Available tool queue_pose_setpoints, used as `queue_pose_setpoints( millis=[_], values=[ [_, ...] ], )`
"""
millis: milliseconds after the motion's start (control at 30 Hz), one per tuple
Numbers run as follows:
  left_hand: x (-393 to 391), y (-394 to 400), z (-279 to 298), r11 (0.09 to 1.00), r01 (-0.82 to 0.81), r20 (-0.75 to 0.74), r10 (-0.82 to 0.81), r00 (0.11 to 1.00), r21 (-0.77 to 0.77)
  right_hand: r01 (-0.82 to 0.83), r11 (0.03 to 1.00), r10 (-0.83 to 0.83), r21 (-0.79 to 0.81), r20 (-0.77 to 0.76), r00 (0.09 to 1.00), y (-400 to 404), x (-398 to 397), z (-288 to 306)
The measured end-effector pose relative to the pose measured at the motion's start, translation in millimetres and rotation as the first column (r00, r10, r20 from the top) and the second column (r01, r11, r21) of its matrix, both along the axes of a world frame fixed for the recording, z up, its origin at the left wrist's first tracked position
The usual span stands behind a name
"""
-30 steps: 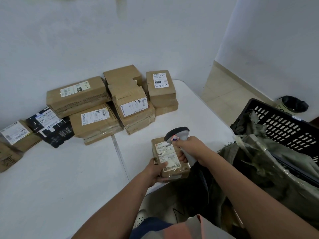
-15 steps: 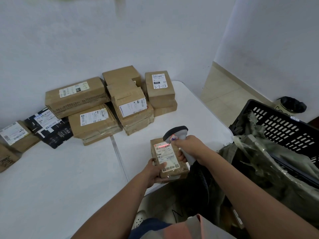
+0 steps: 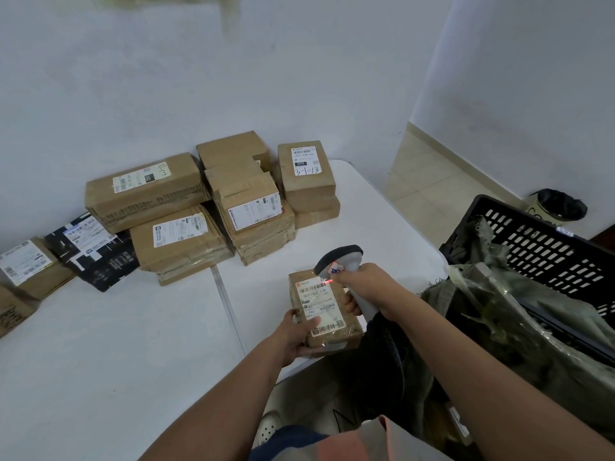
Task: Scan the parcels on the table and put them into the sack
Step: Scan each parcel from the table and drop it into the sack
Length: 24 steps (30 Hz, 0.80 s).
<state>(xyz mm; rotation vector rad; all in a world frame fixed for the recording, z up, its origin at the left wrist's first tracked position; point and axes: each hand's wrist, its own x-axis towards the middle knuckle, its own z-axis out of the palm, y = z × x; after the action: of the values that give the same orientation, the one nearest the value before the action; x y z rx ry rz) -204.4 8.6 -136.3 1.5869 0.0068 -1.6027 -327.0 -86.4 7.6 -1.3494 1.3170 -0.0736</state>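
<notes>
Resting at the near edge of the white tabletop (image 3: 100,361), towards its right end, the small brown cardboard parcel with a white printed label (image 3: 324,311) was tipped up slightly, its label facing the camera. The left hand (image 3: 296,334) held its near left corner, thumb laid on the label and the other fingers curled under the box. The right hand (image 3: 362,287) had its fingers clamped round the handle of a grey handheld barcode scanner with a dark head (image 3: 342,261), which hung just above the parcel's far edge; a short red scan line showed at the label's upper right corner. By my judgement the scan was the step in hand, and doing it well meant bringing that red line across the full width of the top barcode, holding the box steady and keeping the thumb off the printed bars. Just to the right, beyond the table's right edge, the olive-green woven sack (image 3: 499,321) sat open inside a black slotted plastic crate (image 3: 549,247), near enough for a short drop. Along the far edge against the wall, a stack of brown cardboard boxes (image 3: 213,207) waited, with a black printed parcel (image 3: 96,254) at the far left.
</notes>
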Motion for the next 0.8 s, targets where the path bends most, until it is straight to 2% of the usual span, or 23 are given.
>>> queue_pose_setpoints(
  millis=[267, 567, 667, 800],
  values=[
    [5, 3, 1, 0.999, 0.036, -0.013, -0.037, 0.999, -0.018, 0.071, 0.997, -0.071, -0.031, -0.006, 0.997, -7, -17, -20],
    [29, 20, -5, 0.995, 0.088, -0.073, -0.09, 0.993, -0.04, 0.334, 0.942, -0.333, -0.013, 0.052, 0.941, 7, -61, -85],
    [30, 24, -6, 0.995, 0.082, -0.091, -0.087, 0.992, -0.055, 0.367, 0.925, -0.374, 0.095, 0.072, 0.925, 24, -58, -104],
    [37, 30, -9, 0.994, 0.084, -0.107, -0.091, 0.99, -0.076, 0.395, 0.887, -0.441, 0.24, 0.181, 0.879, 45, -46, -117]
  ],
)
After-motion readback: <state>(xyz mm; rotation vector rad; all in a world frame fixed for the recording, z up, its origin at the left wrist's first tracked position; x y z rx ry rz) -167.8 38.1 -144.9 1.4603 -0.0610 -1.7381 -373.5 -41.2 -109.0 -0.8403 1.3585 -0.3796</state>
